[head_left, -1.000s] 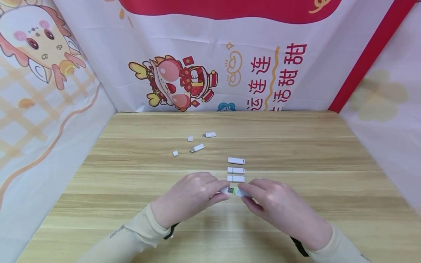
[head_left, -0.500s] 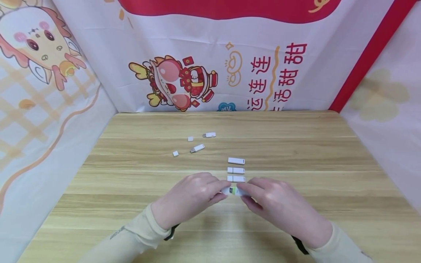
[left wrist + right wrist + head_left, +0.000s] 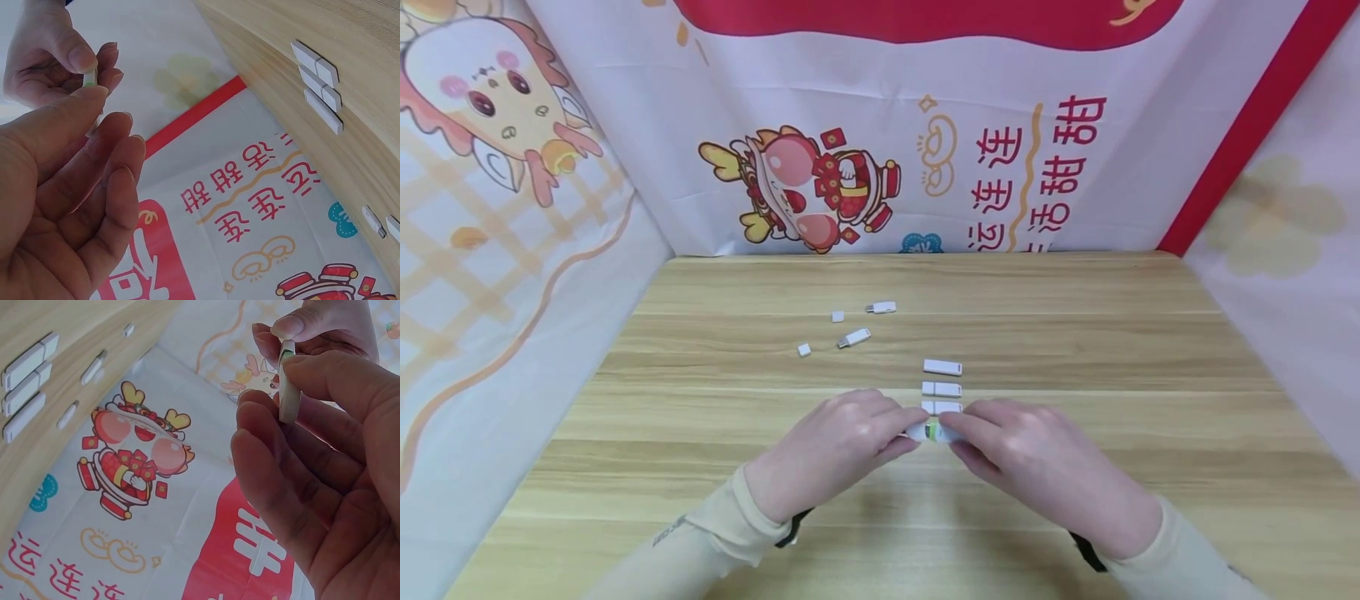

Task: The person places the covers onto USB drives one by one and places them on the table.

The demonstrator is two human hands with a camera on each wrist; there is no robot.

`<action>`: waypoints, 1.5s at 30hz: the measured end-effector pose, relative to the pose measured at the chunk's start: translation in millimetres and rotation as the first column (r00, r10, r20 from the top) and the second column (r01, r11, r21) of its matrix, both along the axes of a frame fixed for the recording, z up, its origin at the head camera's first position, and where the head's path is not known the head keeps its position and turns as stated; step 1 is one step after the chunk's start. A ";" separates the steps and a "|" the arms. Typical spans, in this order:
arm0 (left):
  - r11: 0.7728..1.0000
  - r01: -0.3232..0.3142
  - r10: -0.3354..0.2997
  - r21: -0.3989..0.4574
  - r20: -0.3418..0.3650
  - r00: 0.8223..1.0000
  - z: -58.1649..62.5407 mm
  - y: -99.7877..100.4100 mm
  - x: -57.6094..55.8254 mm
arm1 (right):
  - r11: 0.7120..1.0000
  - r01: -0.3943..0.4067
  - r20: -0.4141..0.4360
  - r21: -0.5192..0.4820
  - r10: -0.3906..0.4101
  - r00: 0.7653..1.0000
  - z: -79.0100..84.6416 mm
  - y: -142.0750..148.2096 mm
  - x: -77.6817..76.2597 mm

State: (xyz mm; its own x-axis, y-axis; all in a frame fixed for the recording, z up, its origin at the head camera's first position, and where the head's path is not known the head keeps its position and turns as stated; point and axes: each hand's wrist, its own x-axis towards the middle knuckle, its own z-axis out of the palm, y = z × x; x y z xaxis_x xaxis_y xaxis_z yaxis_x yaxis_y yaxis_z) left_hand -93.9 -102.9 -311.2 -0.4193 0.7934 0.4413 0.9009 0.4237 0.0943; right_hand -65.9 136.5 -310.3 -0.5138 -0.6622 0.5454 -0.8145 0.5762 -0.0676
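Observation:
In the head view my left hand [image 3: 838,450] pinches a small white cap [image 3: 917,432] between thumb and fingers. Facing it, my right hand [image 3: 1041,462] pinches the white body of a USB stick [image 3: 951,434]. The cap covers part of the stick's plug, and a narrow dark and green strip shows between the two pieces. In the right wrist view the USB stick [image 3: 289,400] stands edge-on between thumb and fingertips, its green part near the left hand [image 3: 331,331]. The left fingers mostly hide the cap in the left wrist view.
Just beyond the hands, three white USB sticks [image 3: 942,389] lie in a row on the wooden table [image 3: 1075,333]. Farther back left are two uncapped sticks [image 3: 854,337] [image 3: 883,307] and two loose caps [image 3: 804,350] [image 3: 838,317]. Printed cloth [image 3: 662,167] walls the table's back and sides.
The cap and the USB stick have come closer together, so less of the metal plug shows between them. Both hands have shifted slightly away from the person. The head view has turned a little.

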 end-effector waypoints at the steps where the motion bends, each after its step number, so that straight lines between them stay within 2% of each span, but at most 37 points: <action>1: 1.000 0.002 -0.002 0.002 -0.001 1.000 0.3 -0.1 0.2 | 1.000 -0.001 -0.002 0.001 0.001 1.000 0.4 0.2 -0.2; 8: 1.000 0.000 0.000 0.031 0.011 1.000 0.7 -1.0 -0.9 | 1.000 -0.014 -0.016 -0.002 0.014 1.000 2.2 1.4 -0.3; 15: 0.998 0.015 -0.014 0.062 -0.006 1.000 -0.5 -1.0 -1.7 | 1.000 -0.023 -0.048 -0.013 0.022 0.999 1.9 2.1 -0.7; 27: 0.997 0.014 -0.012 0.073 -0.027 1.000 1.5 1.9 0.7 | 0.999 -0.032 -0.041 -0.015 0.031 0.999 3.0 1.2 0.2; 39: 0.997 0.023 -0.016 0.068 -0.109 0.994 -1.3 8.3 1.2 | 0.999 -0.037 0.009 0.028 0.036 0.999 3.1 -0.7 1.0; 45: 0.999 0.030 -0.023 0.044 -0.135 0.991 -4.0 10.3 0.1 | 0.997 -0.036 -0.049 0.072 0.039 0.998 -0.5 -2.6 0.7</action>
